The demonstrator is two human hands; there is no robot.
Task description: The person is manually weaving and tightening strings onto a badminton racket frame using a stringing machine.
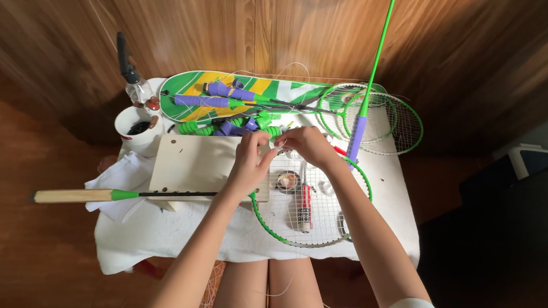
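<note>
A small worktop (pixel 393 192) draped in white cloth is standing against a wood-panelled wall. Both hands are meeting over the green racket (pixel 313 206) lying at the centre: the left hand (pixel 250 161) and right hand (pixel 305 144) are pinching its string at the frame's 12 o'clock edge, fingers closed. A pale wooden board (pixel 197 163) is lying at 9 o'clock, a white cup (pixel 138 129) beyond it. At least three more rackets (pixel 365 117) are crowding 12 o'clock.

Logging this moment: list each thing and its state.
Left hand: pinching string at the frame.
Right hand: fingers on the strings.
Green racket: flat on table, partly strung.
Wooden board: flat under the racket.
White cup: upright.
Racket cover: flat.
</note>
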